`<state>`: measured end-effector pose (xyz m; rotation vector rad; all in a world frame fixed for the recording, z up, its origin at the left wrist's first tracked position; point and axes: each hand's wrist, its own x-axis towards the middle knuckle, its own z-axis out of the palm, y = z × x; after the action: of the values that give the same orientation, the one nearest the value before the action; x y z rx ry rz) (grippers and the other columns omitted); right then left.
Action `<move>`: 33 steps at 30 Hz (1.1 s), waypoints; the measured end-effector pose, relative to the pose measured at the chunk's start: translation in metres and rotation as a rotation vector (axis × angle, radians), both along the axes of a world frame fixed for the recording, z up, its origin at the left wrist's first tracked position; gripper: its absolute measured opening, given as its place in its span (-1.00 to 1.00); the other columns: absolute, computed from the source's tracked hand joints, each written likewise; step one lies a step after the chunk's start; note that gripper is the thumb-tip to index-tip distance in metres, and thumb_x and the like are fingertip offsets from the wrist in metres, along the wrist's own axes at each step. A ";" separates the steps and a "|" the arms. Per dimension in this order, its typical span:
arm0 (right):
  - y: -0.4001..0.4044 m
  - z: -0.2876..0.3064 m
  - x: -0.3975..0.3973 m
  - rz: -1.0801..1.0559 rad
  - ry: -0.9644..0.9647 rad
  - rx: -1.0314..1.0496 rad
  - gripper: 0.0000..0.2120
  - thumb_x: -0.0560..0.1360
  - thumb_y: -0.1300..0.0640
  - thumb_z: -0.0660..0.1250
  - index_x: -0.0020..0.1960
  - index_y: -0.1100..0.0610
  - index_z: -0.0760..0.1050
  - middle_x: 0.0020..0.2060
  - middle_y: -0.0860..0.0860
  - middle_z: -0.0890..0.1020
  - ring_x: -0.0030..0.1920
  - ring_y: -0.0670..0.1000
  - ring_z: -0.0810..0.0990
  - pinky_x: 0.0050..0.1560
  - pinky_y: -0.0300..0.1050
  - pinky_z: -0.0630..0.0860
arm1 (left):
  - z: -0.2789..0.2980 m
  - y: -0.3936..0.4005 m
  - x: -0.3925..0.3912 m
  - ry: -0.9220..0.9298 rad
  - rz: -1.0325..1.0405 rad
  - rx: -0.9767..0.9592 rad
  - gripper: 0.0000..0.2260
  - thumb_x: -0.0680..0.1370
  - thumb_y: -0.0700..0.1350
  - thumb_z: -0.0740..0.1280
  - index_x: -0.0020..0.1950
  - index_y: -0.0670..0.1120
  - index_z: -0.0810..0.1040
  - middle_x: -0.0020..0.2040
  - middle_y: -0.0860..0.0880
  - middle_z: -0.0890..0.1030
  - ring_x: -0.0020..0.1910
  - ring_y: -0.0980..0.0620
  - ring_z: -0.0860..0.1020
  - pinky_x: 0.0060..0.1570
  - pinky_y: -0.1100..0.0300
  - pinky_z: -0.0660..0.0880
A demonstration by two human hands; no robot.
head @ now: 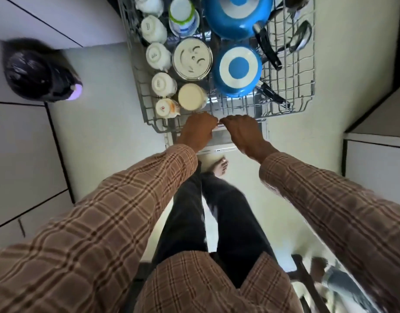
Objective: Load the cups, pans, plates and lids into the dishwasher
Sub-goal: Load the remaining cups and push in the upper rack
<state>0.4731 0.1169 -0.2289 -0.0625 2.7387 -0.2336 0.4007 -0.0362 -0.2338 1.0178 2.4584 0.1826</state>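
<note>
A grey wire dishwasher rack (291, 86) is pulled out in front of me. Its left side holds several upturned white cups (164, 83), with a cream cup (191, 97) beside them. A round glass lid (192, 59) lies in the middle. Two blue pans sit upside down: a small one (238, 70) near the front and a larger one (238, 15) behind it, both with black handles. My left hand (197, 131) and my right hand (241, 132) grip the rack's front rail side by side, fingers curled over it.
A black rubbish bag (39, 72) sits on the floor to the left. White cabinet fronts (20, 154) line the left side, and a counter edge (375, 136) the right. Metal ladles (300, 38) lie in the rack's right part. My legs and a bare foot (220, 167) stand below the rack.
</note>
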 end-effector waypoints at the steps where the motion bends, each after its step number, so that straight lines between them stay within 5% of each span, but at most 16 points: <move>1: 0.001 0.001 -0.002 0.022 0.009 0.015 -0.59 0.53 0.24 0.10 0.27 0.05 0.55 0.04 0.06 0.69 -0.07 0.20 0.67 -0.08 0.02 0.52 | 0.000 0.001 -0.002 -0.030 -0.003 -0.018 -0.81 0.60 -0.18 0.36 0.18 -0.01 0.67 0.07 -0.04 0.70 0.09 -0.11 0.65 -0.10 0.09 0.44; 5: -0.003 0.009 -0.018 -0.007 0.076 0.043 -0.48 0.50 0.17 -0.07 0.22 0.04 0.60 -0.05 0.06 0.71 -0.12 0.22 0.68 -0.16 0.00 0.52 | 0.001 0.003 -0.016 -0.058 0.044 0.028 -0.76 0.54 -0.22 0.39 0.20 -0.07 0.66 0.12 -0.09 0.69 0.15 -0.17 0.64 0.10 -0.03 0.52; 9: 0.001 0.012 -0.048 -0.031 0.046 0.074 -0.66 0.53 0.28 0.20 0.18 0.03 0.63 -0.08 0.04 0.71 -0.15 0.19 0.68 -0.19 -0.02 0.52 | 0.001 0.010 -0.039 -0.066 0.112 0.049 -0.74 0.55 -0.28 0.31 0.17 -0.09 0.67 0.09 -0.12 0.68 0.12 -0.20 0.62 0.02 -0.02 0.48; 16: 0.021 0.006 -0.094 -0.037 0.125 0.082 -0.61 0.50 0.30 0.13 0.16 0.05 0.61 -0.08 0.05 0.70 -0.15 0.17 0.67 -0.14 0.00 0.54 | 0.001 0.031 -0.077 0.020 0.161 0.107 -0.76 0.46 -0.34 0.36 0.05 -0.15 0.69 -0.04 -0.16 0.69 -0.04 -0.26 0.66 -0.13 -0.04 0.53; 20: 0.031 0.005 -0.118 -0.026 0.085 0.057 -0.58 0.44 0.39 0.35 0.22 0.06 0.59 -0.04 0.06 0.70 -0.09 0.16 0.67 0.00 0.02 0.55 | 0.000 0.040 -0.096 0.051 0.179 0.086 -0.68 0.50 -0.30 0.34 0.22 -0.06 0.65 0.07 -0.08 0.69 0.06 -0.18 0.64 -0.02 -0.05 0.55; 33: 0.050 0.005 -0.210 -0.105 0.191 0.102 -0.71 0.54 0.29 0.34 0.16 -0.01 0.63 -0.05 0.02 0.73 -0.03 0.11 0.69 0.09 0.00 0.55 | 0.000 0.077 -0.173 0.146 0.332 0.062 -0.70 0.51 -0.31 0.37 0.19 -0.07 0.65 0.03 -0.10 0.72 0.03 -0.17 0.68 -0.03 -0.06 0.62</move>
<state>0.2634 0.1667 -0.2243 0.0913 2.9432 -0.1211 0.2282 0.0410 -0.2343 0.6600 2.7591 0.3022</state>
